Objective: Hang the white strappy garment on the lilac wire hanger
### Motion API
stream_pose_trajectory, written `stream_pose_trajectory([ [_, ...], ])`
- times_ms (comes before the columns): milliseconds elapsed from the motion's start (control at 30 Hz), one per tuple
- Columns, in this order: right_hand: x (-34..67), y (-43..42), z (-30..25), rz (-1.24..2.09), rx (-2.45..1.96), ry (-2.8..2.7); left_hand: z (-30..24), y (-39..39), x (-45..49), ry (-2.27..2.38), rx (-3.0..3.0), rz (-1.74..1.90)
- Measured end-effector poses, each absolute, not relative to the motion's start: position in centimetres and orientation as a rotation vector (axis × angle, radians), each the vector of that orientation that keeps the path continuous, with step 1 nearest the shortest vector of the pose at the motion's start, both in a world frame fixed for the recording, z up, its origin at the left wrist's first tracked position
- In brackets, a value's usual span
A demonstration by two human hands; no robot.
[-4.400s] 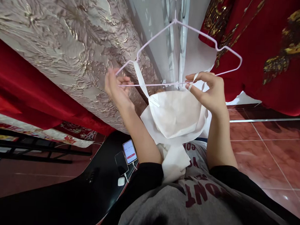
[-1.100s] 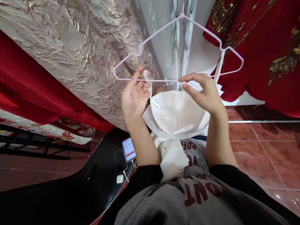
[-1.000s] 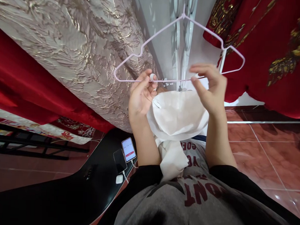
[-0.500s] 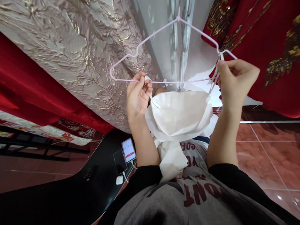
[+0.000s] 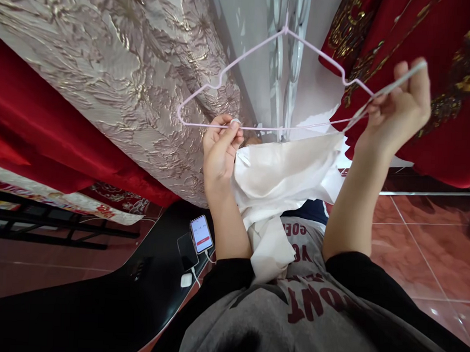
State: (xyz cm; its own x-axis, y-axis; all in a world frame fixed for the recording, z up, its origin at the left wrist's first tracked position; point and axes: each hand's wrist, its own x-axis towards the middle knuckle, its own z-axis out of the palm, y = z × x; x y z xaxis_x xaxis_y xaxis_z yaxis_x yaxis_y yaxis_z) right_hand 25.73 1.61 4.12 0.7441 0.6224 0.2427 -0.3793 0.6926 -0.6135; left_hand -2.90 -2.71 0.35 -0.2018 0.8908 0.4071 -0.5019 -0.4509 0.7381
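A pink clothes hanger (image 5: pixel 250 52) hangs upright in front of me, with a notch in each shoulder. Below its lower bar droops a white garment with thin straps (image 5: pixel 286 165), its lower part bunched down to my lap. My left hand (image 5: pixel 223 147) is closed at the bar's left end, pinching the bar and a loop of strap. Out past the hanger's right end, my right hand (image 5: pixel 399 108) has its fingers hooked in the other strap (image 5: pixel 394 87), which is pulled taut. The hanger's right tip is partly hidden behind that hand.
Embossed pinkish fabric (image 5: pixel 138 78) hangs at the left, and red cloth with gold decoration (image 5: pixel 405 33) at the right. Two phones (image 5: pixel 201 234) and a small white case (image 5: pixel 186 280) lie on a black surface (image 5: pixel 77 304) at lower left. Red tiles (image 5: pixel 422 246) cover the floor.
My right hand has moved right and up, drawing its strap off the hanger's right notch and stretching it outward. The garment's right side has lifted. My left hand stays by the bar.
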Motion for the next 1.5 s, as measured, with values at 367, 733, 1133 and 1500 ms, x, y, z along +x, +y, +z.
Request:
stream_pose_trajectory([
  [367,21.9,-1.3,1.0,0.270,-0.663,-1.558,-0.5,-2.1,-3.2,0.634,1.034,1.886],
  [733,24.1,-0.8,0.1,0.186,-0.894,-1.609,-3.0,-0.6,-9.0,0.913,1.248,2.755],
  [1133,24.0,-0.5,-0.5,0.247,-0.837,-1.577,4.6,-2.2,-7.3,0.936,1.901,1.952],
  [1500,23.7,-1.7,0.0,0.277,-0.867,-1.625,8.4,-1.4,-7.6,1.079,2.013,1.695],
])
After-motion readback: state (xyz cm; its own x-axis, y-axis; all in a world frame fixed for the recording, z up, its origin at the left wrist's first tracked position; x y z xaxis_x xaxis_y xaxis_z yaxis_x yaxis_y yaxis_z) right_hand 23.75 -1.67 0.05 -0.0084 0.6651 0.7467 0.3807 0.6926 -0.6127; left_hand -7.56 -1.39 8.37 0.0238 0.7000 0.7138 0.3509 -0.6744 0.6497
